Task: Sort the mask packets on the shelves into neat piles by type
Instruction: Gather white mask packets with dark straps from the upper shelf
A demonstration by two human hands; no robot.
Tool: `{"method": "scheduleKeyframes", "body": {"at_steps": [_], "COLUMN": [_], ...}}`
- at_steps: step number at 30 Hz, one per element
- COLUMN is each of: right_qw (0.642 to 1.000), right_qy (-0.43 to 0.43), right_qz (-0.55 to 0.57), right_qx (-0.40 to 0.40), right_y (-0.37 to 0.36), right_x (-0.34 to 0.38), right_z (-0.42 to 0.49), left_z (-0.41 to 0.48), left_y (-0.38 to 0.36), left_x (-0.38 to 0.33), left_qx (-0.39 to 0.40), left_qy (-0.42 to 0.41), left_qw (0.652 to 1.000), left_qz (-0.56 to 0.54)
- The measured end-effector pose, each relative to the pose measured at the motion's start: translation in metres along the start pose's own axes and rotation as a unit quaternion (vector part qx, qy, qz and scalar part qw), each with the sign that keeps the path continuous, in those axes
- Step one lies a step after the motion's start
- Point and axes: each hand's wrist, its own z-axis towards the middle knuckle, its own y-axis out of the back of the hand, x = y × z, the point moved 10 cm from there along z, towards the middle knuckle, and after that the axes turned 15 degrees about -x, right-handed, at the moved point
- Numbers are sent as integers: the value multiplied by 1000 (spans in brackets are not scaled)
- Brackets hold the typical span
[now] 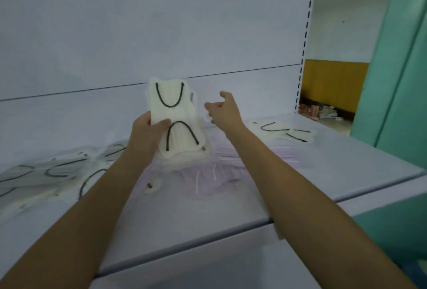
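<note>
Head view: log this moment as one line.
left hand: grips white mask packets | right hand: open, empty | pink masks: on shelf

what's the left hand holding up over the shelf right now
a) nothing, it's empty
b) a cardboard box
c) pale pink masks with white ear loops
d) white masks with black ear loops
d: the left hand grips a stack of white mask packets with black ear loops, held upright above the pale pink mask packets with white loops lying on the grey shelf; the right hand holds nothing.
</note>
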Motion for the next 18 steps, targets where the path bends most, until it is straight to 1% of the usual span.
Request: {"method": "scheduleKeyframes", "body": {"at_steps": [2,3,5,7,8,9,10,12,15,16,18], "right_qw": [993,985,965,932,919,913,914,899,853,846,848], "right_qy": [45,55,58,67,71,65,49,48,84,91,105], "right_qz": [-111,-163,-255,-344,-365,-365,-352,-366,-443,-456,-457], "right_qx": [-23,-21,18,91,133,169,197,235,263,261,249], "right_y": [26,40,63,75,76,75,74,67,60,60,61], "right_x": [7,5,-13,-39,-53,-65,-73,-81,-80,-80,-78], "right_z": [27,41,65,73,72,68,63,57,54,55,58], "left_z": [5,6,7,6,5,4,4,4,3,3,3], "left_y": [11,14,18,15,13,11,9,9,7,6,5], "left_x": [2,2,2,1,1,1,2,5,12,13,14], "left_qx": [-12,-18,-28,-26,-20,-15,-13,-9,-3,-2,-5], "left_qy": [-1,-3,-1,-1,-4,-7,-10,-14,-11,-13,-18], "left_qw": [1000,1000,1000,1000,1000,1000,1000,1000,999,999,999], "left_qz": [-2,0,-5,-10,-8,-4,3,19,34,38,45]}}
